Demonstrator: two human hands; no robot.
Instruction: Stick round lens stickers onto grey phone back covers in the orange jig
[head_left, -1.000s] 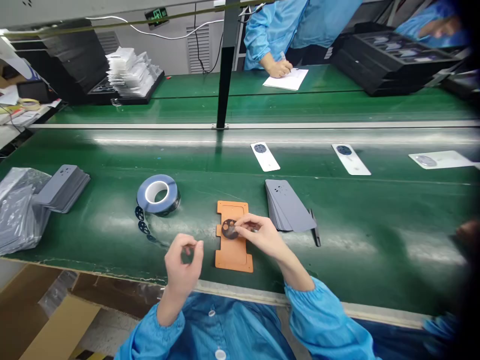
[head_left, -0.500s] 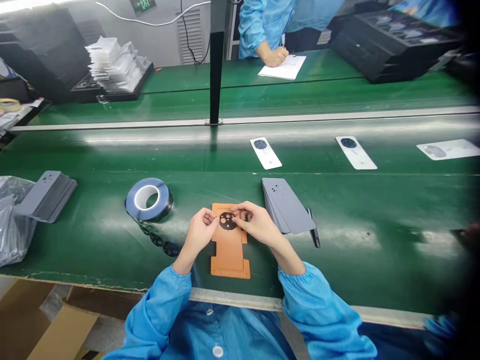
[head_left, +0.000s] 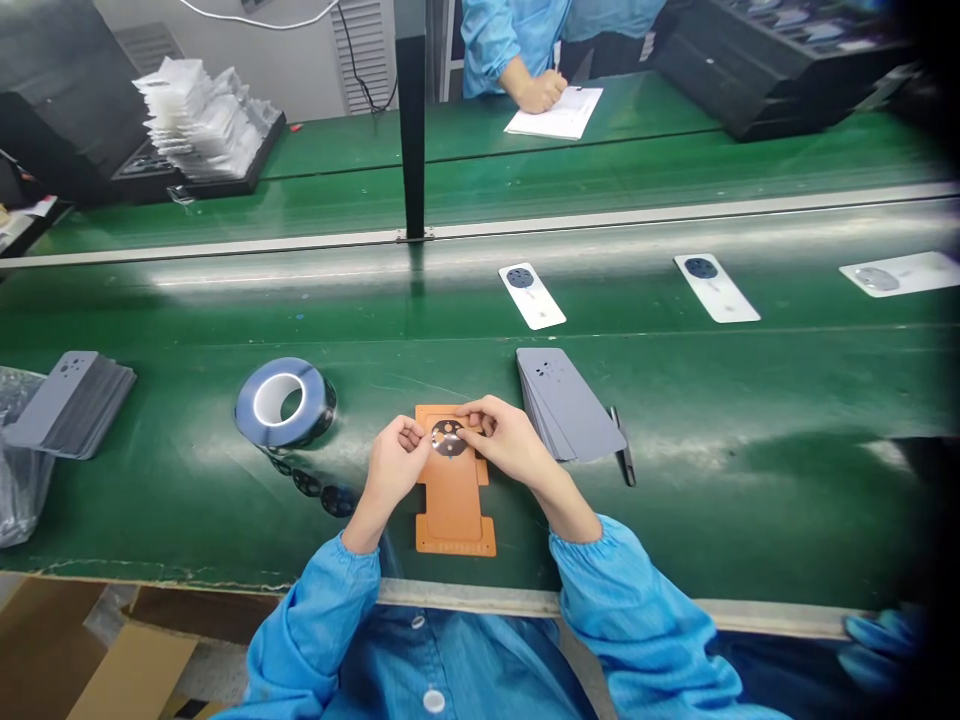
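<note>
Between my hands is a round black sticker with holes, over the upper part of an orange fixture plate. My left hand pinches the sticker's left edge with thumb and forefinger. On its right edge, the thumb and forefinger of my right hand are closed. Whether the sticker rests on the plate or is just above it, I cannot tell. To the left stands a blue roll of stickers, its strip of black rounds trailing toward me. Grey phone back panels lie fanned out to the right.
A black tool lies beside the grey panels. White panels with round camera areas lie along the back. Another grey panel stack sits far left by a plastic bag. Across the divider, a person's hand writes on paper.
The whole view has shifted slightly with my head. Both hands keep their pinch at the sticker, which now catches more light and looks shinier.
</note>
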